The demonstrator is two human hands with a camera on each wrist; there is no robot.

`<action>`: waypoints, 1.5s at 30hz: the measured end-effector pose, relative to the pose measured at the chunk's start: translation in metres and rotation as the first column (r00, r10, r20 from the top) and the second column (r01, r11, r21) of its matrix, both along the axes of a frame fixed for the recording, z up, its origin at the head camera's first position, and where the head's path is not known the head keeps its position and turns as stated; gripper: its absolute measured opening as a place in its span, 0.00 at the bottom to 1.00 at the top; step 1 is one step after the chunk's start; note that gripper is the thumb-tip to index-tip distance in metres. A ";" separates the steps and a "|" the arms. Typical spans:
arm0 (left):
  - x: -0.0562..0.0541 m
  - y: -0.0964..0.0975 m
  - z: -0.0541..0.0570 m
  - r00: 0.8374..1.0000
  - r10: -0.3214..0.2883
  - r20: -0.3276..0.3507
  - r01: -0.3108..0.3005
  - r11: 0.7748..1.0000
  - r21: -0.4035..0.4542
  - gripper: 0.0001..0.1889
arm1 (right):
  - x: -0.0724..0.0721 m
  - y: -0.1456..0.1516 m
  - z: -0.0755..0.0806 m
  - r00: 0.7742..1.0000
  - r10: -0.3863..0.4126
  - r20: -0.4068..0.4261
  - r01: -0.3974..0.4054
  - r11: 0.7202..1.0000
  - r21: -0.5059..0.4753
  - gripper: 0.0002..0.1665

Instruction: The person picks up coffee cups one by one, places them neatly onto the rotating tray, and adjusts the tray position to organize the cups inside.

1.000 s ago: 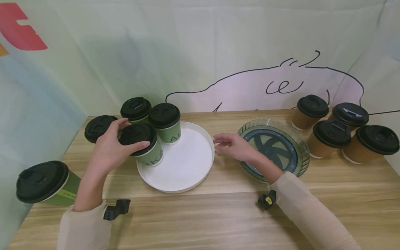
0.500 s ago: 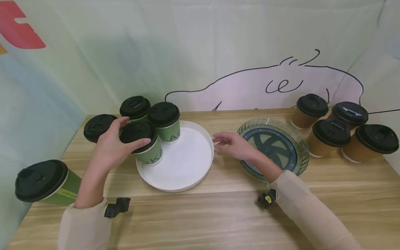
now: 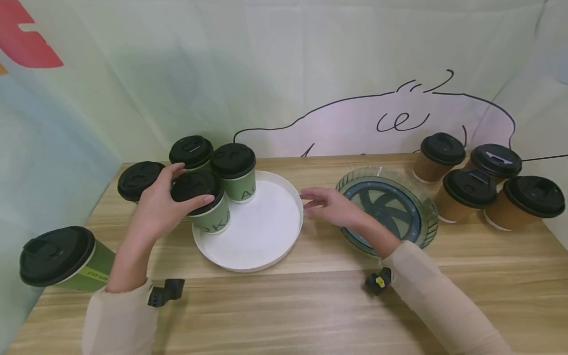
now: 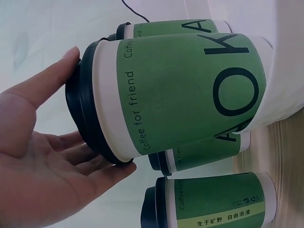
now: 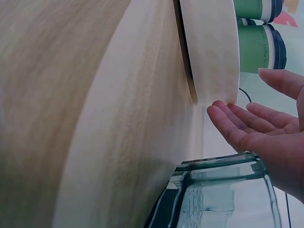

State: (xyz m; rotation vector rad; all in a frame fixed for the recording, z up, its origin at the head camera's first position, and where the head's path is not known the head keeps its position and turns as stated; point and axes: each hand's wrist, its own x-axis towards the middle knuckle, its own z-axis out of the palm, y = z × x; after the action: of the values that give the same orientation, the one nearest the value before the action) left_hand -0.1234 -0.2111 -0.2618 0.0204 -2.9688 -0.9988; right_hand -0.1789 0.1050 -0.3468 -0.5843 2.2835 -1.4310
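My left hand (image 3: 155, 207) grips the black lid of a green paper coffee cup (image 3: 213, 218), thumb on one side and fingers on the other. The cup stands upright at the left of a round white tray (image 3: 266, 236); in the left wrist view, black letters show on the same cup (image 4: 185, 90). A second green cup (image 3: 241, 187) is just behind it on the tray. My right hand (image 3: 333, 207) is at the tray's right edge, fingers extended; in the right wrist view its fingertips (image 5: 216, 110) meet or nearly meet the tray wall (image 5: 213, 52).
Two more lidded green cups (image 3: 141, 180) (image 3: 192, 152) stand behind my left hand, and a larger green one (image 3: 86, 266) is at the left. A ribbed glass dish (image 3: 430, 222) lies under my right forearm. Several brown lidded cups (image 3: 457, 202) cluster at the right of the wooden table (image 3: 284, 310).
Almost nothing differs. The whole head view has shifted very slightly, while both hands, the gripped cup and the tray keep their places relative to one another.
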 end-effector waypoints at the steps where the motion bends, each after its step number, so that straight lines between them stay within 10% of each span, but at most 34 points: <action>1: 0.000 0.000 0.000 1.000 -0.003 -0.001 0.003 1.000 -0.001 0.51 | 0.000 0.000 0.000 1.000 0.002 -0.001 -0.002 1.000 -0.001 0.29; 45: 0.018 -0.019 0.006 0.998 -0.032 -0.055 0.036 0.996 0.080 0.47 | -0.002 -0.001 -0.004 0.999 0.023 -0.030 -0.023 1.000 0.005 0.29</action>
State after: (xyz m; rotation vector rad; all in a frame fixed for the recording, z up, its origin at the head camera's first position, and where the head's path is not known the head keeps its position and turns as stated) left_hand -0.1054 -0.2299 -0.2562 -0.0560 -2.8885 -1.1051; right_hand -0.1810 0.1045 -0.3503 -0.6322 2.2951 -1.4148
